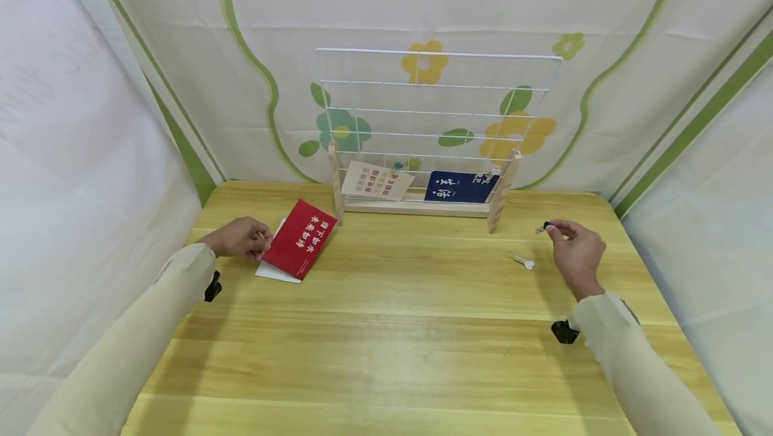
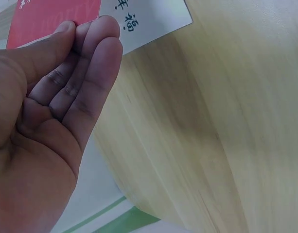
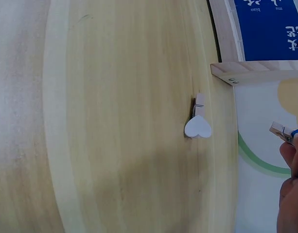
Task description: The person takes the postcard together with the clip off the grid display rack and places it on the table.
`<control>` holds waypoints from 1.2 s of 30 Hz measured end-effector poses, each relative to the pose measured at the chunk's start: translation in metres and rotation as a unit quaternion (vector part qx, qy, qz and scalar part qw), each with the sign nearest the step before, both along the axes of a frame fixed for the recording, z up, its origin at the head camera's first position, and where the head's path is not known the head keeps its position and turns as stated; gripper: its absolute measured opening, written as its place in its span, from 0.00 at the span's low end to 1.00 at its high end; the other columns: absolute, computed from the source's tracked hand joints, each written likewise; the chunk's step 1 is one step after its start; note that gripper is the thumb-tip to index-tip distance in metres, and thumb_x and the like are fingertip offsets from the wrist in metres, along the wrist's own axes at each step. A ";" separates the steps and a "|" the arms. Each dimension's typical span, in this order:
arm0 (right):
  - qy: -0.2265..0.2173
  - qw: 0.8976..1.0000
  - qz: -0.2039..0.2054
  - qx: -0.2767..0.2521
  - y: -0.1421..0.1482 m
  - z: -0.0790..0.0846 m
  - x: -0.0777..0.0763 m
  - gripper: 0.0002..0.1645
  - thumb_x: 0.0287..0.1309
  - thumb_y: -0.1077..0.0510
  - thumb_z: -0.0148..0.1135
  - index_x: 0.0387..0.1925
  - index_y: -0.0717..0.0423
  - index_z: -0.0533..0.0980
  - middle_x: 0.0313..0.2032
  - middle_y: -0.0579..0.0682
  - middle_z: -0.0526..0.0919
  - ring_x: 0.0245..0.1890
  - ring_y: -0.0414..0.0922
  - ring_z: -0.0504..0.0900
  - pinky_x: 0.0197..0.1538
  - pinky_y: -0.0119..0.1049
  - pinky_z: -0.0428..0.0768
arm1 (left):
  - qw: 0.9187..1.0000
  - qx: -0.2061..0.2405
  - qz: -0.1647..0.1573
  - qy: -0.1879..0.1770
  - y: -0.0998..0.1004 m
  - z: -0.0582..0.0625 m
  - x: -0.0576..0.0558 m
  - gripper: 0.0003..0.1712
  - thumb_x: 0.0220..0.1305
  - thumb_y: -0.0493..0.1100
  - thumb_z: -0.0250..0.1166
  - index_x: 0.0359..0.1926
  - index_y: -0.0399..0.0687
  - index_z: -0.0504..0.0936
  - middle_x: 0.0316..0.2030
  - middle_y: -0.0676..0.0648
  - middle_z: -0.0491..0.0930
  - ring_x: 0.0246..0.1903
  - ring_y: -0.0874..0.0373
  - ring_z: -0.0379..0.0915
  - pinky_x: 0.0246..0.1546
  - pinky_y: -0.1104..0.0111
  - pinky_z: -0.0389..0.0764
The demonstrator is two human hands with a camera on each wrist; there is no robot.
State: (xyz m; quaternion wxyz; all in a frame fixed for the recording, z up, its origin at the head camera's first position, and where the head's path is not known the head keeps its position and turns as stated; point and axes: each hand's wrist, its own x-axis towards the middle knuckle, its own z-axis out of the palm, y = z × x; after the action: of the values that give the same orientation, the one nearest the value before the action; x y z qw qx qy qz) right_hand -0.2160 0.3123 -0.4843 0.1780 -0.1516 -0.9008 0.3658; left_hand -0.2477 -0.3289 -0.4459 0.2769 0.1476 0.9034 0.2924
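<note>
My left hand (image 1: 246,237) pinches the left edge of a red card (image 1: 300,238) with white Chinese characters, between thumb and fingers. Under the red card, a white card (image 2: 153,22) with dark characters sticks out. Over the right side of the table, my right hand (image 1: 578,253) pinches a small wooden clothespin (image 3: 281,131) by its dark blue end, its bare tip pointing left. Lying on the tabletop nearby is another clothespin (image 1: 524,262), which has a white heart.
At the back stands a white wire grid rack with wooden posts (image 1: 503,191). A cream card (image 1: 376,181) and a dark blue card (image 1: 461,187) lean low against the grid. White curtains (image 1: 169,74) with flower prints enclose the wooden table (image 1: 386,329) behind and at the sides.
</note>
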 end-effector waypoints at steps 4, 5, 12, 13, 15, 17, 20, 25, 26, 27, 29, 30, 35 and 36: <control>0.004 1.000 -0.001 -0.004 0.000 -0.004 0.002 0.18 0.68 0.49 0.59 0.46 0.58 0.84 0.44 0.61 0.87 0.17 0.20 0.69 0.19 0.24 0.68 | 1.000 0.005 0.001 -0.001 -0.001 -0.002 0.001 0.06 0.69 0.31 0.57 0.38 0.32 0.80 0.27 0.42 0.83 0.28 0.54 0.81 0.34 0.59 0.86; 0.003 1.000 -0.002 -0.005 -0.001 -0.005 0.002 0.18 0.68 0.49 0.59 0.46 0.58 0.84 0.44 0.61 0.87 0.17 0.21 0.69 0.19 0.24 0.68 | 1.000 0.006 0.004 -0.004 -0.002 -0.003 0.001 0.06 0.69 0.31 0.57 0.38 0.31 0.80 0.27 0.42 0.83 0.28 0.54 0.81 0.34 0.59 0.86; -0.016 1.000 -0.003 -0.010 0.000 -0.008 0.005 0.19 0.68 0.48 0.59 0.47 0.57 0.84 0.44 0.60 0.87 0.15 0.25 0.70 0.18 0.27 0.67 | 1.000 0.016 0.007 -0.008 -0.007 -0.008 0.002 0.07 0.67 0.27 0.55 0.37 0.30 0.80 0.27 0.44 0.82 0.28 0.55 0.80 0.32 0.63 0.86; -0.016 1.000 -0.003 -0.011 0.000 -0.009 0.005 0.19 0.68 0.48 0.59 0.47 0.57 0.84 0.44 0.60 0.87 0.16 0.24 0.71 0.18 0.27 0.67 | 1.000 0.015 0.006 -0.008 -0.008 -0.009 0.002 0.07 0.67 0.27 0.55 0.37 0.30 0.80 0.27 0.44 0.82 0.28 0.56 0.79 0.31 0.63 0.86; -0.019 1.000 -0.004 -0.013 0.001 -0.010 0.006 0.19 0.68 0.48 0.59 0.47 0.57 0.84 0.44 0.60 0.87 0.16 0.23 0.70 0.18 0.27 0.67 | 1.000 0.014 0.003 -0.006 -0.009 -0.010 0.002 0.07 0.67 0.27 0.55 0.37 0.30 0.81 0.26 0.44 0.82 0.27 0.57 0.79 0.31 0.64 0.85; -0.024 1.000 -0.005 -0.012 0.003 -0.010 0.007 0.19 0.68 0.48 0.59 0.47 0.57 0.84 0.45 0.61 0.87 0.18 0.21 0.70 0.18 0.28 0.67 | 1.000 0.013 0.000 -0.004 -0.010 -0.011 0.002 0.07 0.67 0.28 0.57 0.37 0.29 0.81 0.26 0.44 0.83 0.26 0.58 0.79 0.30 0.64 0.85; -0.033 0.999 -0.006 -0.010 0.004 -0.012 0.008 0.19 0.68 0.48 0.58 0.47 0.57 0.84 0.45 0.61 0.87 0.18 0.20 0.69 0.17 0.28 0.68 | 1.000 0.013 -0.003 -0.003 -0.009 -0.011 0.002 0.06 0.67 0.30 0.59 0.36 0.30 0.81 0.25 0.43 0.83 0.26 0.58 0.79 0.29 0.64 0.84; -0.050 0.999 -0.006 -0.017 0.005 -0.015 0.010 0.21 0.69 0.47 0.57 0.49 0.57 0.83 0.46 0.61 0.86 0.18 0.23 0.71 0.19 0.29 0.69 | 1.000 0.010 0.000 0.000 -0.009 -0.013 0.003 0.06 0.67 0.31 0.60 0.34 0.30 0.82 0.24 0.43 0.83 0.25 0.58 0.79 0.28 0.64 0.84; -0.053 0.998 -0.006 -0.018 0.005 -0.015 0.011 0.21 0.69 0.46 0.57 0.49 0.57 0.83 0.46 0.61 0.86 0.19 0.23 0.71 0.20 0.28 0.69 | 1.000 0.009 0.000 0.000 -0.010 -0.013 0.003 0.06 0.67 0.31 0.60 0.34 0.31 0.82 0.24 0.44 0.83 0.25 0.59 0.79 0.28 0.65 0.84; -0.055 0.998 -0.006 -0.017 0.005 -0.015 0.012 0.21 0.69 0.46 0.57 0.49 0.57 0.83 0.47 0.61 0.86 0.19 0.23 0.71 0.21 0.28 0.69 | 1.000 0.008 0.004 -0.002 -0.011 -0.014 0.002 0.06 0.67 0.31 0.60 0.34 0.31 0.82 0.24 0.44 0.83 0.25 0.59 0.79 0.28 0.65 0.84; -0.055 0.998 -0.008 -0.017 0.005 -0.016 0.012 0.21 0.69 0.46 0.57 0.49 0.56 0.83 0.47 0.60 0.86 0.20 0.22 0.70 0.22 0.28 0.69 | 1.000 0.006 0.006 -0.004 -0.012 -0.015 0.002 0.06 0.67 0.31 0.59 0.34 0.32 0.82 0.24 0.45 0.82 0.25 0.59 0.79 0.28 0.66 0.84; -0.055 0.998 -0.009 -0.017 0.005 -0.016 0.013 0.20 0.69 0.47 0.57 0.49 0.56 0.83 0.47 0.60 0.86 0.20 0.21 0.70 0.22 0.27 0.69 | 1.000 0.007 0.007 -0.006 -0.013 -0.015 0.003 0.06 0.67 0.31 0.59 0.34 0.32 0.82 0.24 0.45 0.82 0.25 0.59 0.79 0.29 0.66 0.84; -0.060 0.998 -0.018 -0.021 0.007 -0.019 0.014 0.20 0.68 0.47 0.58 0.49 0.57 0.83 0.47 0.60 0.86 0.19 0.21 0.70 0.19 0.28 0.68 | 1.000 0.008 0.013 -0.013 -0.015 -0.018 0.003 0.06 0.66 0.31 0.59 0.34 0.33 0.82 0.25 0.46 0.82 0.27 0.58 0.79 0.29 0.65 0.84; -0.062 0.998 -0.019 -0.021 0.008 -0.020 0.014 0.20 0.68 0.47 0.58 0.49 0.56 0.83 0.47 0.60 0.86 0.19 0.21 0.70 0.19 0.28 0.68 | 1.000 0.008 0.012 -0.013 -0.015 -0.018 0.003 0.06 0.66 0.31 0.59 0.34 0.33 0.82 0.25 0.46 0.82 0.27 0.58 0.79 0.29 0.65 0.84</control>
State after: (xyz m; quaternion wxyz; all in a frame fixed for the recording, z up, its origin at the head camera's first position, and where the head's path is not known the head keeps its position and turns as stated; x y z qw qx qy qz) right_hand -0.2017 0.3201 -0.5042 0.1260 -0.1949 -0.8992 0.3710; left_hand -0.2445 -0.3439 -0.4635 0.2834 0.1350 0.8992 0.3048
